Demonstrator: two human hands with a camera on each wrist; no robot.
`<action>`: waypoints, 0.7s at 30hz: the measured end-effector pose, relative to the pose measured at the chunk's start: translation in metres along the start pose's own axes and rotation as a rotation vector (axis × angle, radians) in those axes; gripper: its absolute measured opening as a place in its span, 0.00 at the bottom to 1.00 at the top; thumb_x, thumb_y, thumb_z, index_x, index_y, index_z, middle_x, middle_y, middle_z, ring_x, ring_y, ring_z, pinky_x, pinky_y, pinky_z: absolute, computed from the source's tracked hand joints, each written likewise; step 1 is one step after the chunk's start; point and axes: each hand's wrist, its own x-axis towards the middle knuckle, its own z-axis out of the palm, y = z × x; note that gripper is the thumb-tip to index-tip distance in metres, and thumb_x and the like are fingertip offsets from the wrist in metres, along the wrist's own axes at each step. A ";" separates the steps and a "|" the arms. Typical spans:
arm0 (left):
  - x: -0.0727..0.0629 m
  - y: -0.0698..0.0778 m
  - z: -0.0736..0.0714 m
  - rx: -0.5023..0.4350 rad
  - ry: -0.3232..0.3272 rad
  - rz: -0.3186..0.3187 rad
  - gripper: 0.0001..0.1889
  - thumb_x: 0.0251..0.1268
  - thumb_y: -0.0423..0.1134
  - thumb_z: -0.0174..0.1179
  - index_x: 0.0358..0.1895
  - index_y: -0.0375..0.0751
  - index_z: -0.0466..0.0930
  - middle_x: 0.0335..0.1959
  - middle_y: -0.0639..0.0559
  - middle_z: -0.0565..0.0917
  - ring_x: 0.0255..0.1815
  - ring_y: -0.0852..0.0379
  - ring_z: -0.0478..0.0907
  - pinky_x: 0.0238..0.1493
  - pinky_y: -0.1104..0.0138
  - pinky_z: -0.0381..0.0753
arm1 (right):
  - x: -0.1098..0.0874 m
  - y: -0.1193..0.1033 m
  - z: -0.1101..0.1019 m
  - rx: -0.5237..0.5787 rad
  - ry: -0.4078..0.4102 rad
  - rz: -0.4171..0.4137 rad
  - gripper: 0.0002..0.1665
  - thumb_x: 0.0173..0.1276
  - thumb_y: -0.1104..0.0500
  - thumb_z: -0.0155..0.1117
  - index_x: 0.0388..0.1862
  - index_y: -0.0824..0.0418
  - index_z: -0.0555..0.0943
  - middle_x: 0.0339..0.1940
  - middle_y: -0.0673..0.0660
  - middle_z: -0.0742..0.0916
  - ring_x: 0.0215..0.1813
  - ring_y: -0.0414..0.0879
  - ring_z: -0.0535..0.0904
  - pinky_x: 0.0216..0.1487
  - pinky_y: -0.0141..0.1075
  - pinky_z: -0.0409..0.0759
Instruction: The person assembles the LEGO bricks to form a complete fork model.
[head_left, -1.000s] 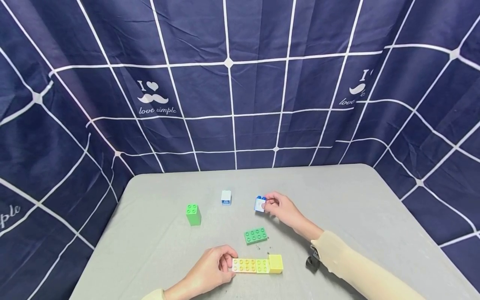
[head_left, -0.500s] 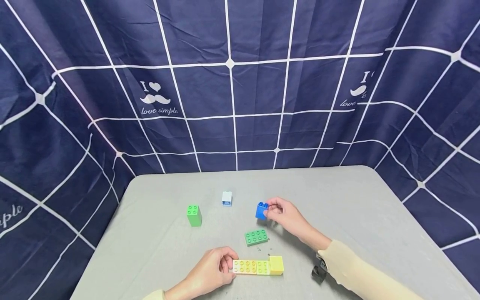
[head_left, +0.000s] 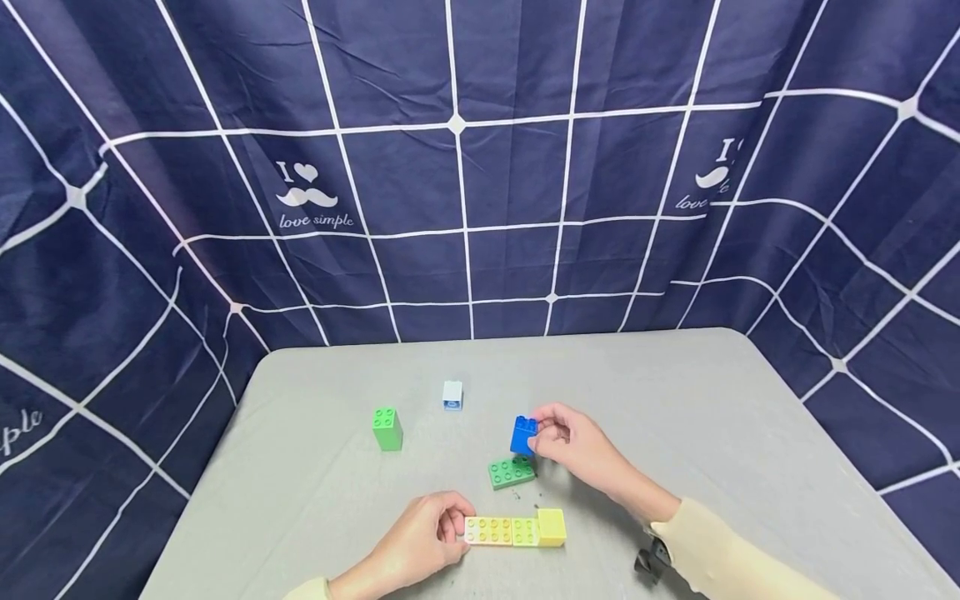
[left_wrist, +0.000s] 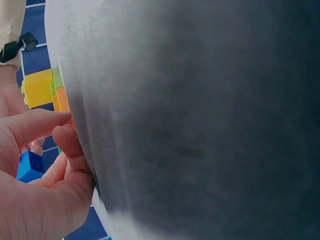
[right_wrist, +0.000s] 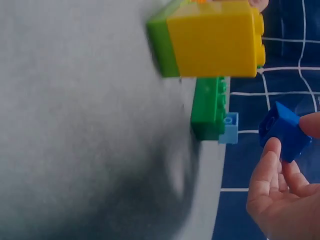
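Observation:
My right hand point(head_left: 581, 446) pinches a blue toy building brick point(head_left: 522, 435) between thumb and fingers. The brick is raised over the table and tilted, its hollow underside partly showing in the right wrist view. Just below it in the head view lies a green brick point(head_left: 512, 473) with studs up. My left hand point(head_left: 420, 537) grips the left end of a low row: an orange brick point(head_left: 491, 531), then a lime-green brick point(head_left: 524, 532). A taller yellow brick point(right_wrist: 215, 40) sits on the row's right end. In the left wrist view, fingers cover most of the orange brick.
A tall bright-green brick point(head_left: 387, 430) stands at the left of the grey table point(head_left: 315, 500). Farther back lies a light-blue brick point(head_left: 452, 396) on its side. A dark blue curtain point(head_left: 397, 183) with white lines surrounds the table's back and sides.
My right hand has brought the blue brick nearer, towards the green brick, and turned it from a pale-looking face to a deep blue one. The left hand and its row stay put.

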 end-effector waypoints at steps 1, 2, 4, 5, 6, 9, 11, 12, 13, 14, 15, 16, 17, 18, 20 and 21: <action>0.000 0.000 0.000 0.000 0.000 0.000 0.17 0.54 0.16 0.71 0.42 0.40 0.85 0.29 0.59 0.79 0.28 0.69 0.74 0.31 0.74 0.75 | -0.002 -0.001 0.001 -0.004 -0.007 -0.012 0.25 0.70 0.63 0.72 0.62 0.72 0.79 0.44 0.57 0.85 0.43 0.46 0.80 0.45 0.31 0.80; 0.000 0.000 0.000 0.003 0.001 0.001 0.17 0.54 0.16 0.71 0.42 0.40 0.85 0.29 0.59 0.79 0.28 0.69 0.74 0.31 0.74 0.75 | -0.004 -0.003 0.001 -0.009 -0.014 -0.023 0.25 0.70 0.63 0.72 0.62 0.72 0.79 0.44 0.57 0.84 0.43 0.47 0.80 0.46 0.31 0.80; 0.000 0.000 0.000 0.003 0.002 0.001 0.17 0.54 0.16 0.71 0.42 0.40 0.85 0.28 0.59 0.79 0.28 0.69 0.74 0.31 0.74 0.75 | -0.009 -0.005 0.002 -0.024 -0.027 -0.043 0.24 0.71 0.62 0.72 0.62 0.72 0.79 0.43 0.57 0.85 0.43 0.47 0.81 0.47 0.32 0.81; 0.000 0.000 0.000 0.005 0.002 0.001 0.17 0.54 0.16 0.71 0.42 0.40 0.85 0.28 0.59 0.79 0.28 0.69 0.74 0.30 0.74 0.75 | -0.011 -0.006 0.003 -0.024 -0.034 -0.048 0.24 0.71 0.62 0.72 0.62 0.71 0.79 0.42 0.56 0.85 0.43 0.47 0.81 0.47 0.32 0.81; 0.000 0.000 0.000 0.003 0.002 0.000 0.17 0.54 0.16 0.71 0.42 0.40 0.85 0.28 0.59 0.79 0.28 0.69 0.74 0.30 0.74 0.74 | -0.013 -0.006 0.004 -0.027 -0.042 -0.056 0.24 0.71 0.62 0.73 0.61 0.71 0.79 0.42 0.56 0.85 0.42 0.47 0.81 0.46 0.32 0.81; 0.000 0.001 -0.001 0.003 0.000 -0.004 0.17 0.54 0.17 0.72 0.42 0.40 0.85 0.28 0.59 0.79 0.28 0.68 0.74 0.30 0.74 0.74 | -0.018 -0.008 0.005 -0.037 -0.059 -0.077 0.23 0.71 0.61 0.74 0.61 0.69 0.80 0.41 0.55 0.85 0.41 0.47 0.81 0.45 0.32 0.80; 0.000 0.001 -0.001 0.002 -0.001 -0.005 0.17 0.54 0.17 0.72 0.42 0.40 0.85 0.28 0.59 0.79 0.28 0.68 0.74 0.30 0.74 0.74 | -0.022 -0.009 0.006 -0.039 -0.071 -0.094 0.22 0.71 0.61 0.74 0.60 0.68 0.80 0.40 0.55 0.85 0.40 0.46 0.81 0.43 0.33 0.80; 0.000 0.001 -0.001 0.001 -0.002 -0.005 0.17 0.54 0.17 0.72 0.42 0.40 0.85 0.28 0.59 0.79 0.28 0.68 0.74 0.30 0.74 0.74 | -0.024 -0.010 0.006 -0.039 -0.076 -0.100 0.22 0.71 0.61 0.74 0.59 0.68 0.81 0.39 0.54 0.85 0.40 0.46 0.81 0.43 0.33 0.80; 0.000 0.001 -0.001 0.001 -0.002 -0.005 0.17 0.54 0.17 0.72 0.42 0.40 0.85 0.28 0.59 0.79 0.28 0.68 0.74 0.30 0.74 0.74 | -0.026 -0.010 0.007 -0.036 -0.082 -0.106 0.21 0.71 0.61 0.75 0.59 0.67 0.81 0.39 0.54 0.85 0.39 0.45 0.81 0.43 0.33 0.80; 0.000 0.001 -0.001 0.000 -0.002 -0.004 0.17 0.54 0.17 0.72 0.42 0.40 0.85 0.28 0.59 0.78 0.28 0.68 0.74 0.30 0.74 0.74 | -0.028 -0.011 0.007 -0.032 -0.088 -0.112 0.21 0.71 0.61 0.75 0.58 0.67 0.81 0.39 0.54 0.85 0.39 0.45 0.81 0.42 0.33 0.80; 0.000 0.001 -0.001 -0.001 -0.003 -0.003 0.17 0.54 0.17 0.72 0.42 0.40 0.85 0.28 0.59 0.79 0.28 0.68 0.74 0.30 0.74 0.74 | -0.030 -0.011 0.008 -0.030 -0.092 -0.116 0.21 0.71 0.61 0.75 0.58 0.66 0.81 0.38 0.54 0.85 0.38 0.45 0.81 0.42 0.33 0.80; 0.000 0.001 -0.001 -0.003 -0.004 -0.003 0.17 0.54 0.17 0.72 0.42 0.40 0.85 0.28 0.59 0.78 0.28 0.68 0.74 0.30 0.74 0.74 | -0.031 -0.012 0.008 -0.033 -0.095 -0.123 0.20 0.71 0.61 0.75 0.57 0.66 0.81 0.38 0.53 0.86 0.38 0.45 0.82 0.41 0.33 0.80; 0.000 0.001 -0.002 -0.005 -0.004 -0.002 0.17 0.54 0.17 0.72 0.42 0.40 0.85 0.28 0.59 0.78 0.28 0.69 0.74 0.30 0.75 0.74 | -0.033 -0.012 0.009 -0.031 -0.100 -0.129 0.20 0.70 0.62 0.75 0.57 0.66 0.81 0.38 0.53 0.86 0.38 0.44 0.82 0.41 0.33 0.81; 0.000 0.001 -0.002 -0.006 -0.004 -0.001 0.17 0.54 0.17 0.72 0.42 0.40 0.85 0.28 0.59 0.78 0.28 0.69 0.74 0.30 0.75 0.74 | -0.034 -0.011 0.009 -0.034 -0.101 -0.137 0.20 0.70 0.62 0.76 0.57 0.66 0.81 0.37 0.53 0.86 0.37 0.44 0.82 0.41 0.33 0.81; 0.000 0.001 -0.002 -0.008 -0.005 0.001 0.17 0.54 0.17 0.72 0.42 0.40 0.85 0.28 0.59 0.79 0.28 0.69 0.74 0.30 0.75 0.74 | -0.037 -0.010 0.010 -0.042 -0.105 -0.154 0.19 0.70 0.62 0.76 0.56 0.66 0.82 0.37 0.53 0.86 0.37 0.44 0.82 0.40 0.33 0.81; 0.000 0.001 -0.002 -0.008 -0.005 0.002 0.17 0.54 0.17 0.72 0.42 0.40 0.85 0.28 0.59 0.79 0.28 0.69 0.74 0.30 0.75 0.74 | -0.038 -0.010 0.010 -0.048 -0.105 -0.162 0.19 0.70 0.62 0.76 0.56 0.66 0.82 0.37 0.52 0.86 0.37 0.43 0.82 0.41 0.33 0.82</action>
